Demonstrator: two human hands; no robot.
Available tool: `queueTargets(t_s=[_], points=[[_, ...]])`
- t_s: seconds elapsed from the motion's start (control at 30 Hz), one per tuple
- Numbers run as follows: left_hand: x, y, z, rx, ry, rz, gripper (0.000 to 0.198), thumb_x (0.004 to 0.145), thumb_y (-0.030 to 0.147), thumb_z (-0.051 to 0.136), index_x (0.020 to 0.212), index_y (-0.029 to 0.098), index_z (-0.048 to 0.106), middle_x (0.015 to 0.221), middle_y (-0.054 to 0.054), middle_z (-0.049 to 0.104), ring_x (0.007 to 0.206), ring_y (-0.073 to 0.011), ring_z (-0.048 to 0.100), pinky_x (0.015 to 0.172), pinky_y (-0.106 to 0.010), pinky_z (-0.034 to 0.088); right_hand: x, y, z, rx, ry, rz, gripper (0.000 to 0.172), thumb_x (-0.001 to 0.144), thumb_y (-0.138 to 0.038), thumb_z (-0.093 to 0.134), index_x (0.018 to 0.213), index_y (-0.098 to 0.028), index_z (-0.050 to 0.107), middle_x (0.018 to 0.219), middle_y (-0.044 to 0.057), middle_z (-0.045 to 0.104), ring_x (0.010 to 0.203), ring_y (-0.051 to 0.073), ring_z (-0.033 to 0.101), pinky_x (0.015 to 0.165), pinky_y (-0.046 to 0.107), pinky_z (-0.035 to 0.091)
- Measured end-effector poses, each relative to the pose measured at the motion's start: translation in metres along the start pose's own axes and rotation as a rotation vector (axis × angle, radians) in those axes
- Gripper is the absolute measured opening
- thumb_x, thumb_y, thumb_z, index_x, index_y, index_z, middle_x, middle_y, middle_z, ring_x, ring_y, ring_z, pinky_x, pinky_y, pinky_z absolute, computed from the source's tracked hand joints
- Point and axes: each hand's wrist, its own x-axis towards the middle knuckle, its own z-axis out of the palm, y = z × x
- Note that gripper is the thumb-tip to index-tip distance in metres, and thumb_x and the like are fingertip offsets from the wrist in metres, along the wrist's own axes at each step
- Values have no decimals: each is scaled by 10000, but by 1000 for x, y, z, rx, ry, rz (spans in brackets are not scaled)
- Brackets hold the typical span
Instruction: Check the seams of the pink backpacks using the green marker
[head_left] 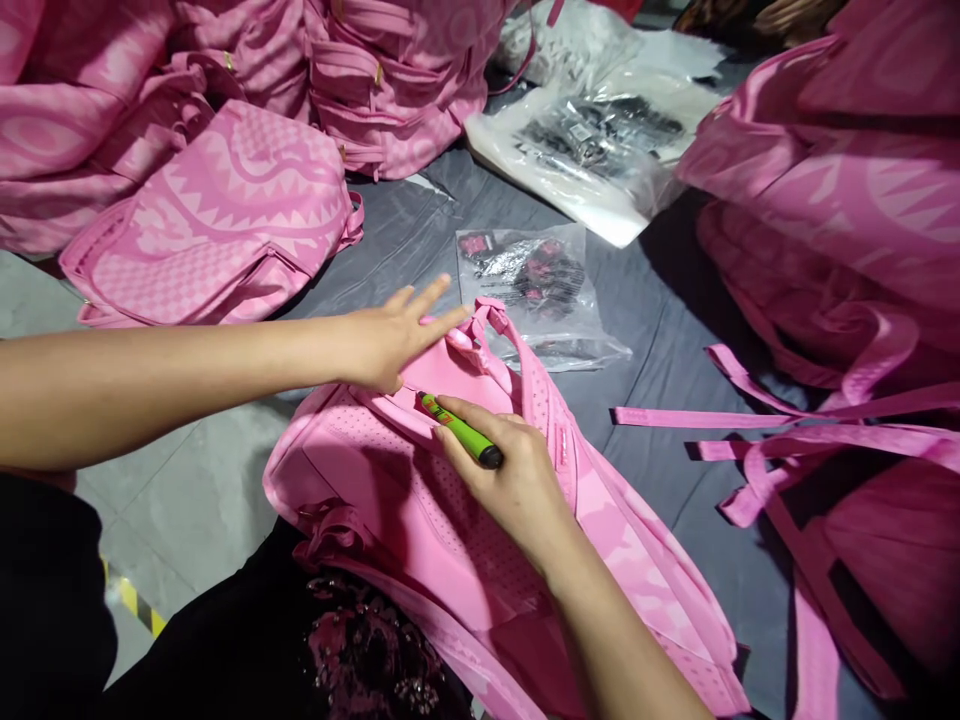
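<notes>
A pink backpack (450, 540) lies across my lap and the dark cloth, its padded back and shoulder straps facing up. With fingers spread, my left hand (390, 340) rests on the backpack's upper part. My right hand (510, 470) is closed around a bright green pen (466, 436) with a black end cap. The pen's tip points up and left, at the pink fabric close to my left thumb; whether it touches cannot be made out.
A clear plastic bag (529, 290) with dark and pink pieces lies beyond the backpack. Larger plastic bags (600, 140) sit farther back. Another pink backpack (240, 220) lies at left, with piles of pink backpacks (397, 80) behind. Loose pink straps (832, 435) hang from the stack at right.
</notes>
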Motion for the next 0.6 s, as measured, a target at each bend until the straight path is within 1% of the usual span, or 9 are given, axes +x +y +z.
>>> queueTargets(t_s=[0.03, 0.1, 0.13, 0.17, 0.2, 0.27, 0.47, 0.53, 0.6], points=[[-1, -1, 1, -30, 0, -62, 1183, 759, 216, 679, 1576, 357, -165, 1668, -172, -171, 1489, -410, 290, 1007, -403, 498, 0, 1, 0, 7, 2, 2, 292, 919, -260, 628, 1184, -188, 726, 1037, 52, 790, 784, 202, 743, 825, 364, 563], [-2, -3, 5, -85, -1, -117, 1149, 793, 285, 662, 1572, 346, -180, 1663, -207, 54, 1308, -347, 549, 911, -348, 533, 3, 1, 1, 29, -1, 14, 290, 913, -261, 625, 1175, -189, 729, 1039, 54, 790, 788, 202, 748, 815, 360, 569], [-2, -3, 6, -99, 1, -111, 1130, 804, 291, 648, 1574, 338, -177, 1631, -205, 175, 1215, -308, 619, 874, -324, 536, 5, 1, 3, 50, -8, 24, 293, 911, -262, 623, 1175, -194, 728, 1049, 51, 788, 805, 202, 751, 814, 354, 574], [-1, -4, 8, -100, 4, -97, 1113, 810, 286, 638, 1577, 325, -168, 1588, -196, 269, 1148, -282, 654, 850, -309, 535, 7, 1, 4, 76, -18, 33, 295, 910, -265, 621, 1178, -201, 726, 1058, 48, 787, 825, 202, 753, 816, 347, 578], [0, -4, 9, -92, 10, -85, 1103, 810, 279, 633, 1582, 309, -155, 1548, -190, 329, 1112, -270, 667, 837, -302, 532, 10, -1, 5, 99, -29, 41, 295, 911, -269, 618, 1179, -208, 725, 1062, 44, 786, 842, 202, 754, 818, 342, 581], [3, -5, 11, -78, 19, -76, 1081, 811, 271, 627, 1588, 285, -124, 1512, -189, 370, 1099, -268, 667, 831, -302, 527, 14, -4, 7, 110, -44, 40, 290, 913, -273, 613, 1174, -213, 725, 1050, 42, 788, 854, 207, 754, 823, 346, 583], [7, -7, 14, -99, 23, -51, 1069, 798, 238, 624, 1591, 274, -92, 1478, -186, 402, 1096, -270, 652, 807, -307, 522, 15, -10, 7, -23, -2, 37, 265, 907, -272, 616, 1125, -184, 739, 1053, 65, 786, 889, 239, 751, 863, 394, 568], [7, -8, 14, -109, 19, -45, 1065, 796, 233, 625, 1593, 271, -81, 1482, -188, 391, 1094, -268, 651, 814, -307, 522, 14, -11, 8, -41, 6, 32, 259, 904, -273, 621, 1116, -182, 740, 1048, 64, 787, 903, 242, 751, 862, 399, 564], [7, -8, 13, -121, 17, -37, 1063, 793, 216, 623, 1594, 268, -75, 1496, -194, 371, 1088, -265, 656, 821, -308, 525, 13, -12, 10, -93, 42, 35, 248, 901, -287, 631, 1097, -187, 745, 1023, 63, 790, 895, 250, 751, 856, 415, 556]])
